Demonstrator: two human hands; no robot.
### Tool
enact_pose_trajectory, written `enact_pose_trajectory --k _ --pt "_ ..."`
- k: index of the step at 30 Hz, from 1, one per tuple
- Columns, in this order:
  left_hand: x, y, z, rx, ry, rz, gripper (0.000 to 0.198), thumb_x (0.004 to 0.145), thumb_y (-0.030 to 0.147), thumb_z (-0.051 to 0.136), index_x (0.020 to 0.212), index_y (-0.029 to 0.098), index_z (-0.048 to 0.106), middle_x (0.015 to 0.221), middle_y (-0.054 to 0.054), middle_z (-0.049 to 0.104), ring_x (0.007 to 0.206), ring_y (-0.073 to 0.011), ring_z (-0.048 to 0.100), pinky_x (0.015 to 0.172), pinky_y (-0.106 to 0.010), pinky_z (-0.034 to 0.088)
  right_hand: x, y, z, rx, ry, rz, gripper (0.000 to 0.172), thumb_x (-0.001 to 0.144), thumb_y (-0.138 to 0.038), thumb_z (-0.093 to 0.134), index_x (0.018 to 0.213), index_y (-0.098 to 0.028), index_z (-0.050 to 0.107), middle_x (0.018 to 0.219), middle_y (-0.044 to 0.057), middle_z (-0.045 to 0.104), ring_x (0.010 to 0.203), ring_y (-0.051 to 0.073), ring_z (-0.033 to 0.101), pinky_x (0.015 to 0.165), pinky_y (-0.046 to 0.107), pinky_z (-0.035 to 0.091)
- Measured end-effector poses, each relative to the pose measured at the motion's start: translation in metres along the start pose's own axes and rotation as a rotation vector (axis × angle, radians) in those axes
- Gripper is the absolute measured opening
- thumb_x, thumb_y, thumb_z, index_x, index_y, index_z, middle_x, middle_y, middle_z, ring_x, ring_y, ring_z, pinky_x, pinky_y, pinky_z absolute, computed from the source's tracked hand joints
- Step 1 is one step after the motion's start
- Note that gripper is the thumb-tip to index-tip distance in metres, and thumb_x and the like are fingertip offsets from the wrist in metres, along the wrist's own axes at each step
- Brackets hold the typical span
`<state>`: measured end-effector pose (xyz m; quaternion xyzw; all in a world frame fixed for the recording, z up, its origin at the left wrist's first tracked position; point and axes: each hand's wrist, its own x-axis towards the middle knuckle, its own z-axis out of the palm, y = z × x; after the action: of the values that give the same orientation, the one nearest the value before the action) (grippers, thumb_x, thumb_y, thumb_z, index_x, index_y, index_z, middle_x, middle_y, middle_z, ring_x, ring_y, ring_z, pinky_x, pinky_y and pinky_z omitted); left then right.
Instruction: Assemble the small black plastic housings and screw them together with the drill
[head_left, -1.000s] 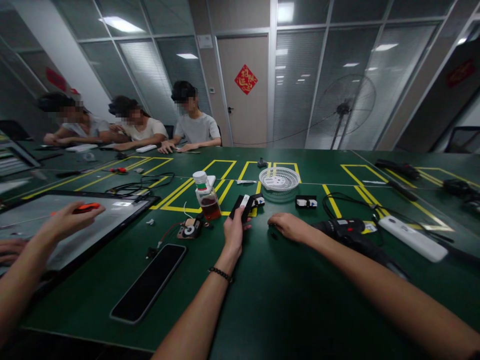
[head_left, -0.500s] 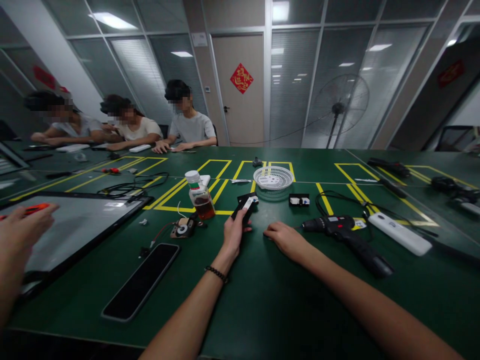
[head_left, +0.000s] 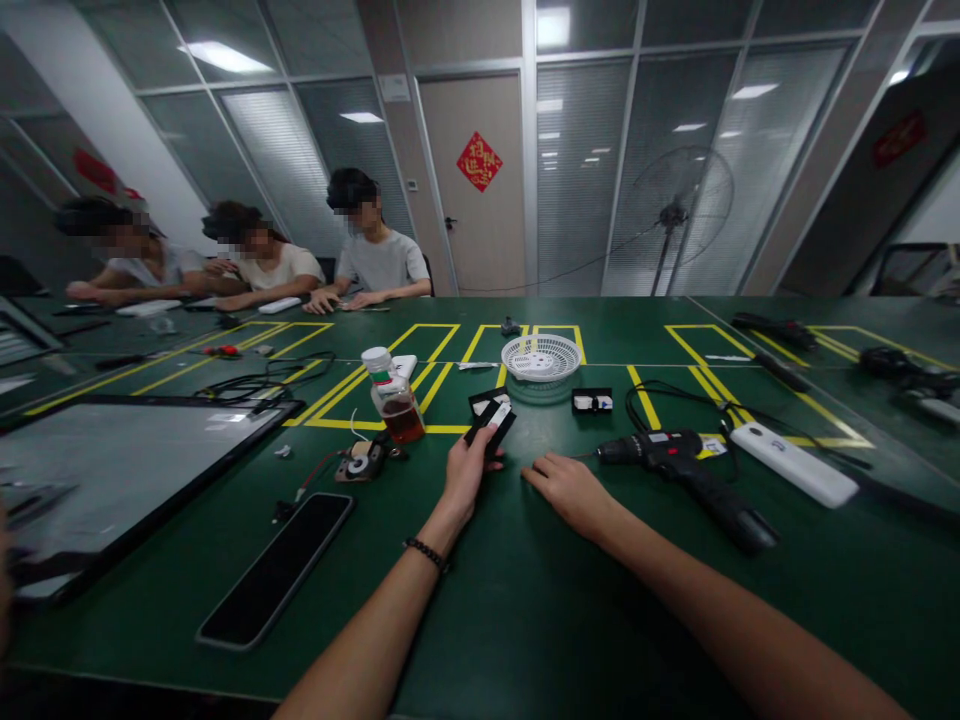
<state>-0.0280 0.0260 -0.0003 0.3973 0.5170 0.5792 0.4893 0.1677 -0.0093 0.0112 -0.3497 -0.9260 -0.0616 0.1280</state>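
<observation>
My left hand (head_left: 466,470) grips a small black part with a white piece on it (head_left: 491,423), held just above the green table (head_left: 525,600). My right hand (head_left: 568,487) rests palm down on the table right beside it, fingers stretched toward the left hand and holding nothing. A second black part (head_left: 591,402) lies a little beyond, with a white fan grille (head_left: 541,357) behind it. Left of my left hand stand a small bottle of brown liquid (head_left: 392,398) and a small motor with red wire (head_left: 360,466).
A black cordless drill (head_left: 686,468) and a white power strip (head_left: 793,463) lie to the right. A phone (head_left: 279,565) lies face down at front left, beside a large flat panel (head_left: 127,465). Three people sit at the far left end. Cables lie near them.
The co-worker's hand with the orange tool has left the view at the left. My right hand has slid a little closer to my left hand. The camera has shifted slightly.
</observation>
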Motion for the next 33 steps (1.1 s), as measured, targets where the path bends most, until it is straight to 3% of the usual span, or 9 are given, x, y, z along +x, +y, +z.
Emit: enact_pose_trajectory --k 9,23,33 --pt "0.001 -0.002 -0.002 -0.024 0.015 -0.016 0.048 0.074 0.047 0.067 0.102 0.008 0.064 0.077 -0.006 0.063 0.075 -0.019 0.067 0.053 -0.023 0.055 -0.003 0.011 0.018 0.341 0.181 0.084 0.018 0.095 -0.021 0.05 0.104 -0.021 0.067 0.094 0.005 0.066 0.091 0.018 0.056 0.083 0.03 0.041" --pt "0.0 0.004 -0.002 -0.04 0.012 -0.043 0.046 0.075 0.044 0.068 0.106 0.01 0.065 0.1 -0.012 0.065 0.076 -0.0177 0.067 0.05 -0.023 0.055 -0.002 0.007 0.018 0.506 0.284 0.108 0.016 0.092 -0.017 0.054 0.101 -0.021 0.067 0.093 0.004 0.067 0.093 0.02 0.052 0.085 0.034 0.041" --pt "0.001 -0.001 -0.003 -0.039 0.009 -0.03 0.047 0.075 0.046 0.068 0.105 0.01 0.065 0.088 -0.01 0.065 0.077 -0.0187 0.067 0.052 -0.023 0.055 -0.003 0.006 0.016 0.496 0.278 0.09 0.017 0.093 -0.018 0.052 0.102 -0.022 0.066 0.094 0.005 0.066 0.094 0.021 0.053 0.086 0.035 0.042"
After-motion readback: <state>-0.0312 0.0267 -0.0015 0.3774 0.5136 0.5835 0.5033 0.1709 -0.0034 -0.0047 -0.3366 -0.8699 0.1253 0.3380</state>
